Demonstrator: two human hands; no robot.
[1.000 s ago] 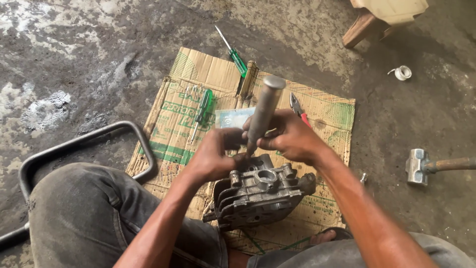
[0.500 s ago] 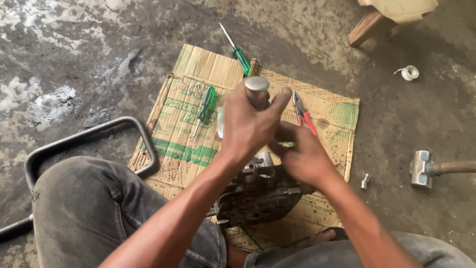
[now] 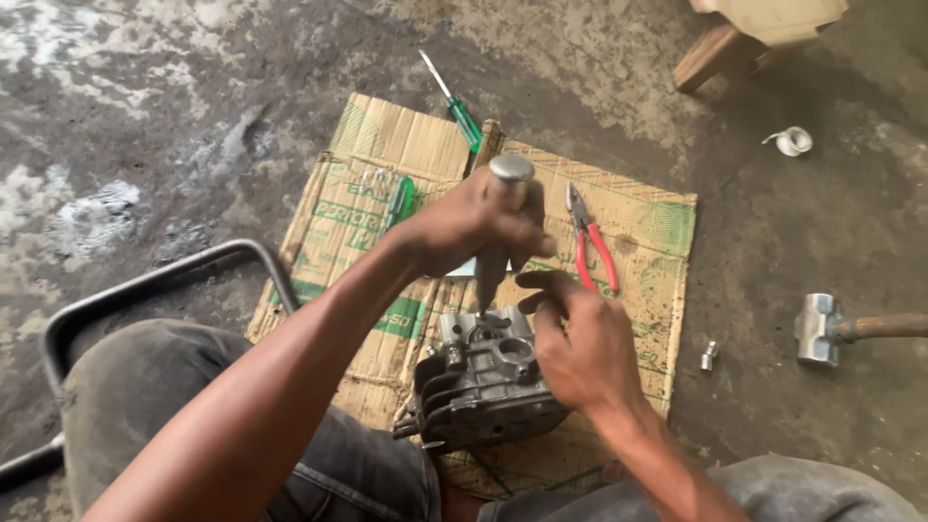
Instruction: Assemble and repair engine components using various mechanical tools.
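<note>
My left hand (image 3: pixel 474 227) grips a round metal tool handle (image 3: pixel 509 172) held nearly upright, its thin shaft reaching down into the top of a grey finned engine cylinder head (image 3: pixel 483 382). The cylinder head stands on a flattened cardboard sheet (image 3: pixel 657 242) between my knees. My right hand (image 3: pixel 580 338) rests against the right side of the cylinder head, fingers curled around its top edge near the tool's tip.
Red-handled pliers (image 3: pixel 592 246) and two green screwdrivers (image 3: pixel 454 101) (image 3: pixel 401 201) lie on the cardboard. A hammer (image 3: pixel 841 329), a small metal piece (image 3: pixel 709 355) and a white roll (image 3: pixel 793 141) lie on the concrete floor at right. A wooden stool leg (image 3: pixel 710 56) stands behind. A metal tube frame (image 3: pixel 145 285) curves at left.
My left hand has climbed from the cylinder head up to the tool's handle and stood the tool upright. My right hand has dropped from the shaft onto the cylinder head's side.
</note>
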